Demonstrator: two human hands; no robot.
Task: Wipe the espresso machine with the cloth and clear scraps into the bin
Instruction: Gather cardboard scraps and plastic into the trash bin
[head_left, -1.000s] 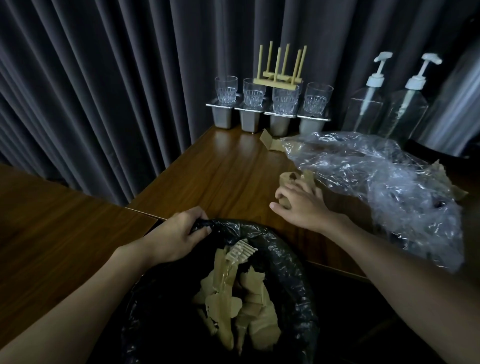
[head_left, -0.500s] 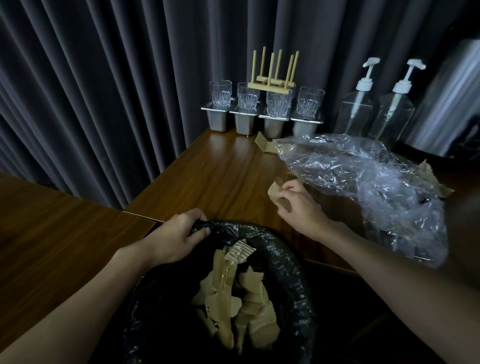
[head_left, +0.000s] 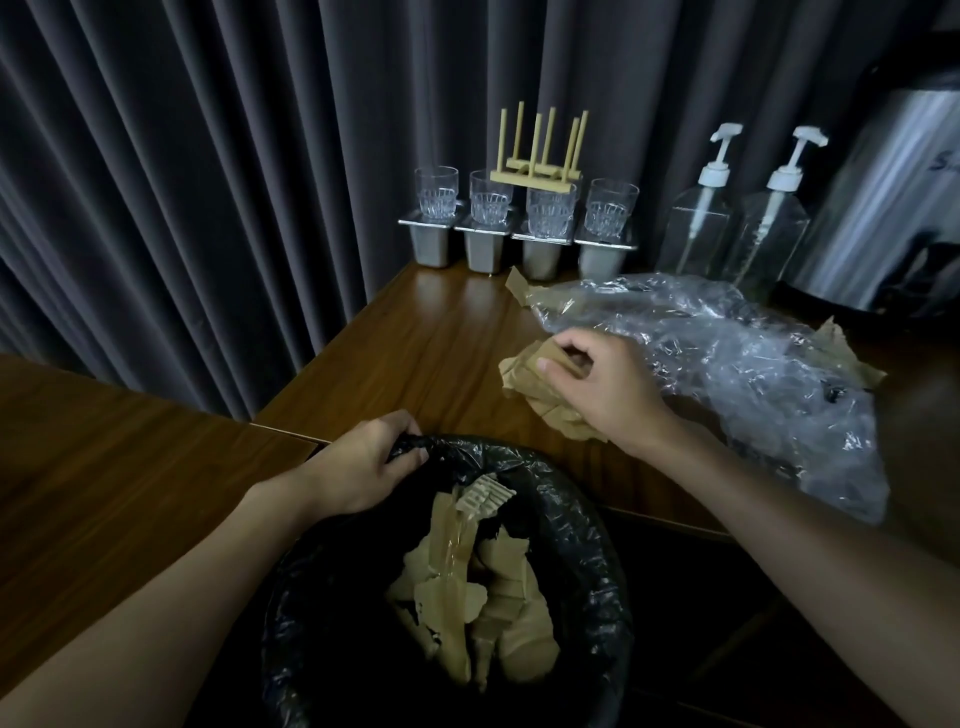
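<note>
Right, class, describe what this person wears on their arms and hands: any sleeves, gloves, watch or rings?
Nothing worn shows. The left hand and right hand are bare: no gloves, and no rings can be made out. The left forearm and right forearm are uncovered up to the picture's edge, with no sleeves, watch or bracelet. Dim light may hide small details.

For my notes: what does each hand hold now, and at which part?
The left hand grips the bin liner at its rim; the right hand grips the paper scrap from above.
</note>
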